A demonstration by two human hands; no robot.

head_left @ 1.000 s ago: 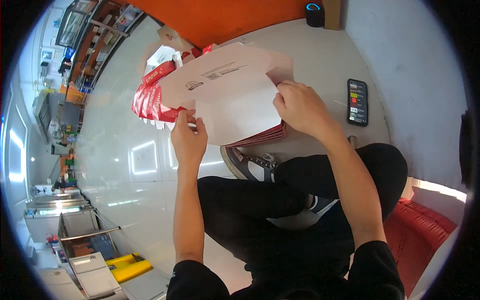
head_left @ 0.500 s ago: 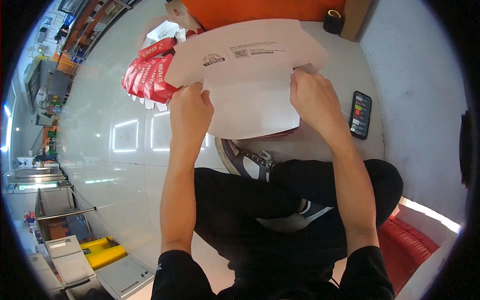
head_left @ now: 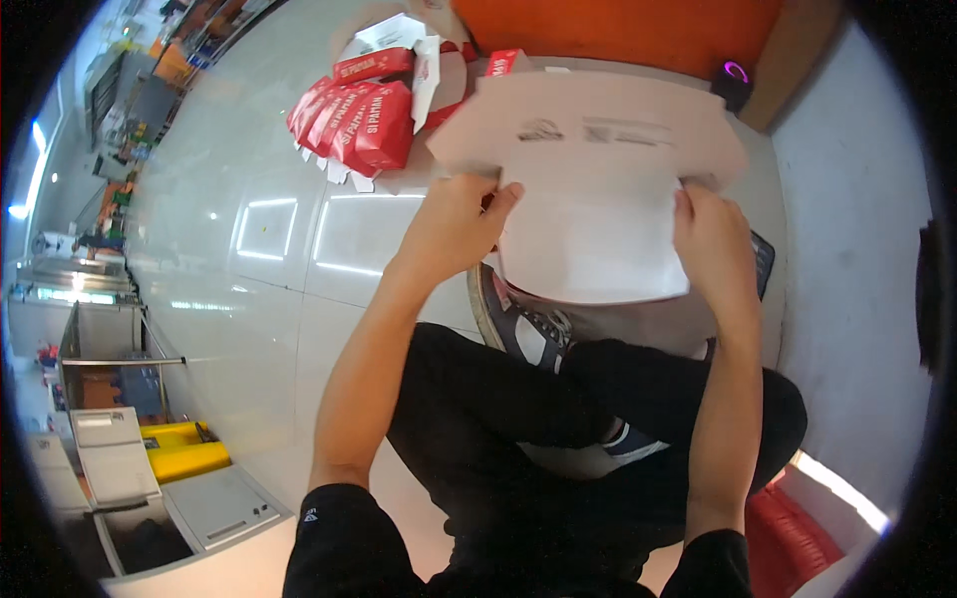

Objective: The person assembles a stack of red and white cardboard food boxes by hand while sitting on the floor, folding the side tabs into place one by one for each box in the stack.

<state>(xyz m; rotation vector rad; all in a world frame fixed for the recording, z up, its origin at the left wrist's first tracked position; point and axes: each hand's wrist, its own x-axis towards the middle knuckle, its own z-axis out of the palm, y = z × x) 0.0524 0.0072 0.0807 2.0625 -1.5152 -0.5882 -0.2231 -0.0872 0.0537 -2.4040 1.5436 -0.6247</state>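
Observation:
Between my hands is a flat cardboard carton blank (head_left: pixel 598 234), white with dark print near its far flap, held slightly curved above the floor. My left hand (head_left: pixel 459 214) pinches its left edge at the notch, thumb on top. My right hand (head_left: pixel 713 234) is closed on the opposite edge in the same way. Both hands' lower fingers are hidden under the card. Left of the blank lies a pile of red folded cartons (head_left: pixel 364 120) with white lettering, apart from my left hand.
A phone (head_left: pixel 764 261) lies partly hidden behind my right hand. Near the orange panel (head_left: pixel 618 30) stands a black cylinder with a glowing ring (head_left: pixel 734 85). My shoe (head_left: pixel 518 324) and crossed legs are close below the card. A pale wall (head_left: pixel 847 229) rises on the right.
The blank has lifted and come away from the stack-like red edges beneath it, now curved and blurred. My view has shifted, so the surroundings sit farther right. Both hands keep their grip.

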